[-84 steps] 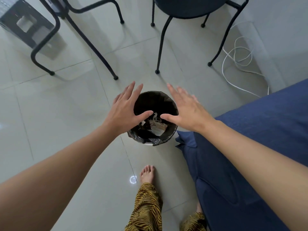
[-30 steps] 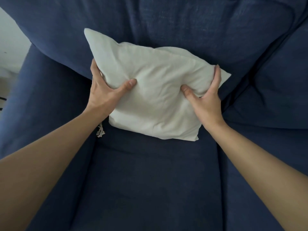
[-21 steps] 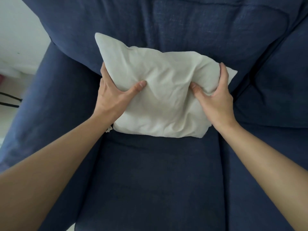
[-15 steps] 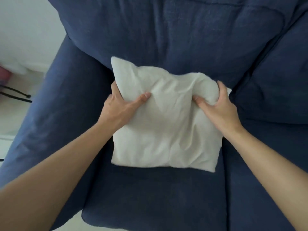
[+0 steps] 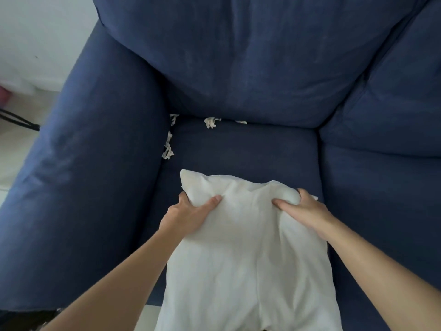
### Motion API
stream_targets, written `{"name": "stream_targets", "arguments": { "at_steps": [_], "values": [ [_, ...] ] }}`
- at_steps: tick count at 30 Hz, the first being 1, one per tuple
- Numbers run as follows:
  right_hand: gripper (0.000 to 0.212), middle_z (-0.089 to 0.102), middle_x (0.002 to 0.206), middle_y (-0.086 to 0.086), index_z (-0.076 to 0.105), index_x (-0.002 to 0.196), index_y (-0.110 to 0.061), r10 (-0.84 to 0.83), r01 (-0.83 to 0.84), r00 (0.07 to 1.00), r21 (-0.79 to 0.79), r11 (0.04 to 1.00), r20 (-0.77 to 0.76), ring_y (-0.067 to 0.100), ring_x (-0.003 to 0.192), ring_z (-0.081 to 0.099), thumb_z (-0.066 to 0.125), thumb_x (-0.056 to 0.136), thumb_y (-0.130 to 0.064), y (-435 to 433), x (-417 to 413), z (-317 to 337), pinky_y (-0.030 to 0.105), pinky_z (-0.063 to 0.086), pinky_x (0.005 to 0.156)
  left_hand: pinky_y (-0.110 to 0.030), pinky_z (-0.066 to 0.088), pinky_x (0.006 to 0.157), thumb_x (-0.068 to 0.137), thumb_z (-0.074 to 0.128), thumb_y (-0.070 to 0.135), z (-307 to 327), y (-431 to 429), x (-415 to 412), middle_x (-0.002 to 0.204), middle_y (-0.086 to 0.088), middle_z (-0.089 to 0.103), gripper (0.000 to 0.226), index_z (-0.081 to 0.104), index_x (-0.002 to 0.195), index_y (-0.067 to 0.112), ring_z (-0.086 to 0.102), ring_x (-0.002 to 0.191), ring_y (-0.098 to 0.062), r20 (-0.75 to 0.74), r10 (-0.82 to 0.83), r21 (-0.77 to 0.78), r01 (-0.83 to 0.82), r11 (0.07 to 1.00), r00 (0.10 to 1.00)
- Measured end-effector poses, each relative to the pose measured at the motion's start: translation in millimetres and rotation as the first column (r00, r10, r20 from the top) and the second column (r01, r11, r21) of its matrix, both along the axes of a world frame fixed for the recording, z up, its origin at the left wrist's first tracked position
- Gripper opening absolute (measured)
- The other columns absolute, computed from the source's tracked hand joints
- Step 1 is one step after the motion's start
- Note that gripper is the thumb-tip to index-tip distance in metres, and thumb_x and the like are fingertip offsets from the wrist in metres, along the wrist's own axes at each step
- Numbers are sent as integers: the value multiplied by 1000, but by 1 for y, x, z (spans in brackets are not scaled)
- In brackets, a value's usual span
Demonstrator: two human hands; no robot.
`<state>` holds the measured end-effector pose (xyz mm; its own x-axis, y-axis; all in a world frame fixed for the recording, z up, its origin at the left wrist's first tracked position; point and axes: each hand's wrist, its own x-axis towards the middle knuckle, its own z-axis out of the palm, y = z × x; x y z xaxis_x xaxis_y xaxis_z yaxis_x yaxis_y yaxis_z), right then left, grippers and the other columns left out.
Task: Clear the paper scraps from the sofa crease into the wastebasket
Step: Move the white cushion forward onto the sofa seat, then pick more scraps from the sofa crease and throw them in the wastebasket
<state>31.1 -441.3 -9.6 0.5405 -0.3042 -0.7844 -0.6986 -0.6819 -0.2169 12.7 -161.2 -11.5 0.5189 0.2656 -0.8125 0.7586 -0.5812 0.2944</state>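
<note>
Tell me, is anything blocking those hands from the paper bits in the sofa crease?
Only the white pillow: left hand and right hand both grip it. The scraps lie uncovered in the crease beyond.

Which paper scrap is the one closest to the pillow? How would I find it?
Start at the sofa's big blue armrest on the left and follow the crease where it meets the seat. The scrap lies lowest along that crease, just beyond the white pillow. The other scraps sit farther back, under the back cushion.
</note>
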Motion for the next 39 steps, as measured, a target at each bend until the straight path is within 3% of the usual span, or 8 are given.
{"name": "stream_targets", "arguments": {
  "at_steps": [8, 11, 13, 15, 19, 24, 30, 39],
  "values": [
    [117, 37, 163, 2, 6, 162, -40, 123, -123, 982, 6, 992, -143, 34, 143, 43, 53, 69, -92, -4, 12, -23, 46, 40, 112, -47, 47, 100, 48, 41, 103, -22, 11, 6, 137, -9, 55, 128, 26, 153, 31, 58, 119, -32, -73, -44, -2, 44, 999, 996],
    [119, 26, 168, 10, 3, 162, -39, 223, -238, 964, -96, 966, -145, 39, 150, 31, 37, 66, -100, 3, 35, -15, 54, 33, 116, -47, 43, 100, 60, 27, 101, -18, 24, 20, 135, -8, 56, 116, 26, 152, 30, 53, 124, -32, -47, -264, 128, 268, 955, 963],
    [106, 26, 165, 16, 17, 161, -34, 386, -368, 923, -303, 879, -1, 40, 150, 27, 33, 76, -94, 24, 57, -9, 58, 29, 116, -48, 39, 100, 69, 18, 97, -12, 40, 37, 138, -7, 53, 109, 24, 155, 29, 47, 128, -31, 3, -538, 384, 495, 779, 843],
    [90, 35, 159, 18, 33, 157, -27, 505, -406, 832, -369, 836, 229, 39, 145, 34, 42, 85, -81, 56, 81, -5, 56, 35, 112, -47, 37, 99, 77, 20, 91, -8, 61, 58, 139, -6, 52, 103, 26, 155, 24, 45, 127, -30, 26, -737, 591, 584, 557, 676],
    [78, 47, 148, 9, 36, 156, -24, 472, -486, 757, -94, 869, 452, 30, 135, 48, 56, 92, -65, 137, 131, -11, 45, 46, 97, -51, 28, 109, 88, 40, 73, -14, 99, 102, 144, -10, 47, 89, 28, 156, 16, 36, 135, -34, -54, -913, 727, 643, 241, 404],
    [70, 52, 148, 14, 42, 155, -18, 477, -593, 698, 57, 803, 533, 32, 135, 52, 59, 97, -54, 223, 191, -48, 42, 47, 104, -54, 3, 120, 91, 50, 64, -38, 115, 144, 158, -17, 32, 92, 20, 159, 10, 18, 149, -39, -218, -939, 697, 716, 40, 265],
    [57, 57, 142, 16, 47, 149, -10, 577, -687, 639, 40, 726, 509, 33, 127, 58, 61, 101, -37, 269, 240, -103, 41, 51, 99, -56, -5, 119, 97, 47, 56, -77, 112, 176, 165, -18, 19, 87, 12, 160, 6, 12, 151, -39, -455, -880, 601, 776, -190, 137],
    [36, 55, 144, 12, 51, 141, -10, 751, -704, 541, -284, 650, 378, 29, 129, 55, 47, 106, -19, 318, 276, -160, 41, 49, 98, -57, 0, 118, 99, 47, 54, -119, 102, 206, 161, -14, 24, 77, 23, 159, 13, 15, 146, -39, -611, -791, 489, 790, -370, 8]
  ]
}}
